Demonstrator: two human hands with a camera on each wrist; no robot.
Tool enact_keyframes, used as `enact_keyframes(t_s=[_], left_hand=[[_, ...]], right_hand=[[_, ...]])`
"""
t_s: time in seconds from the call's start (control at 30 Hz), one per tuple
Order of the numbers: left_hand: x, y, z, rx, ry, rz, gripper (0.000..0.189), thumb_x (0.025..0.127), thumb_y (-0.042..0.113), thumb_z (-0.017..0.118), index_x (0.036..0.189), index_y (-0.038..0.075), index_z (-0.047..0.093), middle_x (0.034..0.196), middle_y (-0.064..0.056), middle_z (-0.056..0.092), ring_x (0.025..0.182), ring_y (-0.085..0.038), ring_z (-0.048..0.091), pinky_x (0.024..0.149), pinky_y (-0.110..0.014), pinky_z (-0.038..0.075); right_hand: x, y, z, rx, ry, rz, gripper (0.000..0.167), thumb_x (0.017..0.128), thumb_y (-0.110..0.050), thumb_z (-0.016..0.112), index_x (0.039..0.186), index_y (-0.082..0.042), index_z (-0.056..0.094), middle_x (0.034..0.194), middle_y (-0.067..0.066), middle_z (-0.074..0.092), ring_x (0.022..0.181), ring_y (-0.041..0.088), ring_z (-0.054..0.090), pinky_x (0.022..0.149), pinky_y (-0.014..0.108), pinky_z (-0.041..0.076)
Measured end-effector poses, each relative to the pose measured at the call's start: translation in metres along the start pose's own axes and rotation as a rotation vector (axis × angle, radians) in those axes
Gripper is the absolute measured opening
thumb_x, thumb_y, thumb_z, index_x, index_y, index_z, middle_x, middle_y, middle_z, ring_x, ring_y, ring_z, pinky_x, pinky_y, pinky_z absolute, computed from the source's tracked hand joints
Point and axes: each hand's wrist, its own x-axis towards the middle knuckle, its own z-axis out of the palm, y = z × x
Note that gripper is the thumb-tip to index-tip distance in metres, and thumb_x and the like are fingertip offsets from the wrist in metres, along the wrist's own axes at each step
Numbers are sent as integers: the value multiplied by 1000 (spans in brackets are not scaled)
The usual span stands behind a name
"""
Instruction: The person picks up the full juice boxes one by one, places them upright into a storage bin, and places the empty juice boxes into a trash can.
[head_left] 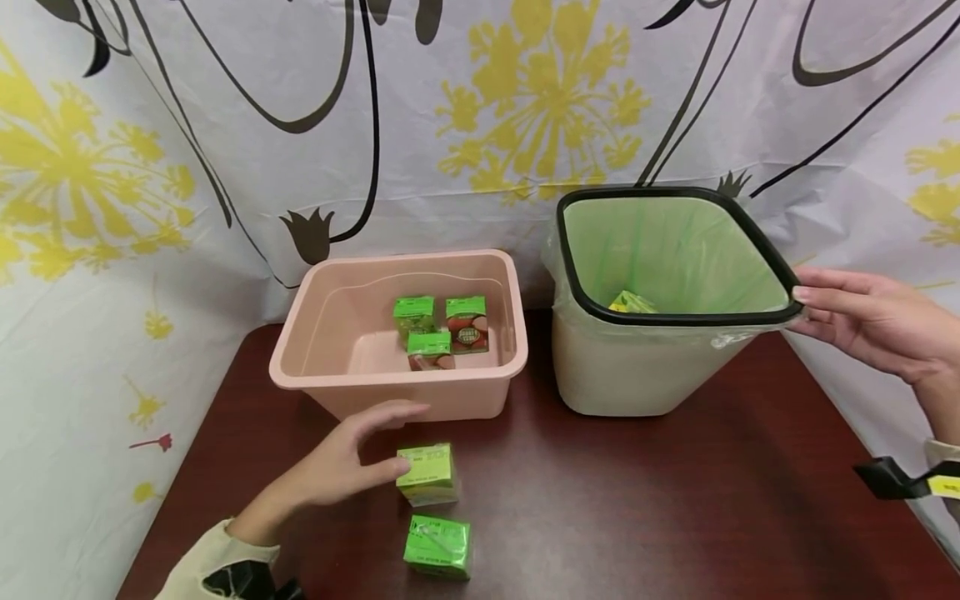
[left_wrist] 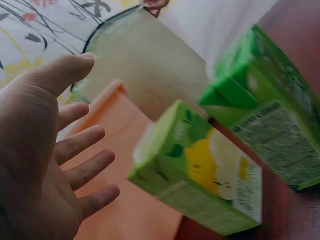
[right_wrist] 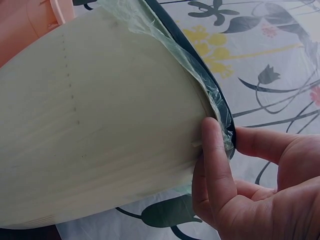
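Note:
My left hand (head_left: pixel 337 458) reaches over the table beside a yellow-green juice box (head_left: pixel 429 475), fingers spread and holding nothing. In the left wrist view a gap shows between that hand and the juice box, which has a yellow fruit picture. A brighter green juice box (head_left: pixel 438 546) stands nearer to me. My right hand (head_left: pixel 881 321) pinches the black rim of a cream trash bin (head_left: pixel 622 375) at its right corner, thumb on one side and fingers on the other. A clear greenish liner hangs over the rim, and a yellow-green box (head_left: pixel 632 302) lies partly hidden inside.
Left of the bin stands a pink plastic tub (head_left: pixel 420 396) with three small green-topped boxes, one of them a brown-fronted box (head_left: pixel 468 325). Both containers stand near the back of the dark red-brown table (head_left: pixel 600 500), against a flower-printed cloth (head_left: pixel 420 125).

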Motion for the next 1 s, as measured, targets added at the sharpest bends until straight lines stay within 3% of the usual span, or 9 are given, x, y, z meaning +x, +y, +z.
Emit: enact_keyframes(t_s=[0.3,0.6,0.8,1.0], left_hand=[[2,-24,22,-103,-84,-13,62,90,11,78,147,12,54,145,0,57,134,-21,51,111,-34,42],[-2,-32,37,-228,-125,-57,59,89,10,79,144,18,57,131,-4,63,105,-16,61,93,-29,51],[-2,-34,38,-187,-116,-69,54,92,17,77,143,19,58,126,-2,65,99,-14,62,89,-29,53],[2,-25,27,-161,-113,-44,52,93,16,76,143,18,59,128,-4,66,98,-13,62,87,-28,53]], right_hand=[[-1,-2,-2,-16,0,9,53,106,13,16,135,8,60,131,20,66,117,29,66,96,38,55],[-1,-1,1,4,-3,2,53,105,14,15,134,10,60,130,22,65,117,30,66,96,39,55],[-1,0,1,18,-26,4,54,105,15,14,135,11,59,131,22,65,118,31,65,98,40,54],[0,-1,1,7,-20,0,53,105,15,16,134,11,59,130,22,65,117,31,66,97,39,55]])
